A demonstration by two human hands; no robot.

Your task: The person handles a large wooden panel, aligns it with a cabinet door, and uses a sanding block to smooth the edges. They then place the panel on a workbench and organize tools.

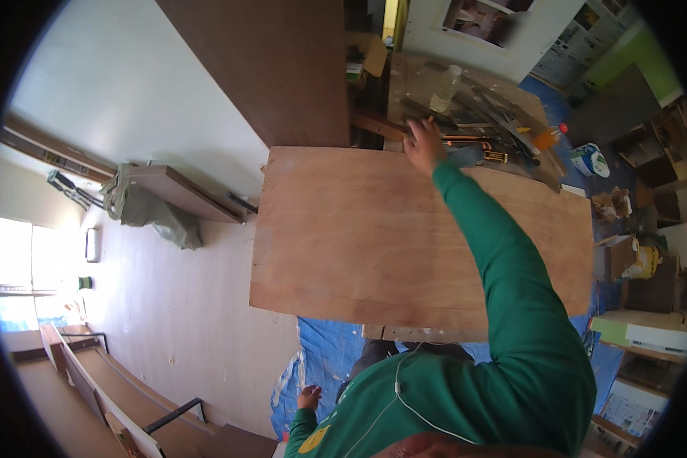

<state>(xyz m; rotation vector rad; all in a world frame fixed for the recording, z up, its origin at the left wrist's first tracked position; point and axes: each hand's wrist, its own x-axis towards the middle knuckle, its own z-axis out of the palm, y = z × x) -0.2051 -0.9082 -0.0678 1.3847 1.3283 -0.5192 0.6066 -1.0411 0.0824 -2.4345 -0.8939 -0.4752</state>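
Observation:
A flat plywood sheet [359,229] lies across the work surface in front of me. My right arm stretches over it, and my right hand [424,143] is at its far edge beside the tools. The fingers there look bent and closed; a small orange spot shows at their tips, but what they hold is not clear. Just right of that hand lie orange-and-black handled tools [467,142] and a yellow-and-black item [495,156]. Low at my left side, my left hand [309,397] hangs away from the sheet, too small to read its fingers.
Behind the sheet, a cluttered bench holds a clear bottle [446,88], long strips [504,114] and an orange bottle [549,137]. A tall brown panel [282,69] stands at the far left. Blue tarp [324,351] covers floor near me; a white bucket [589,161] sits at right.

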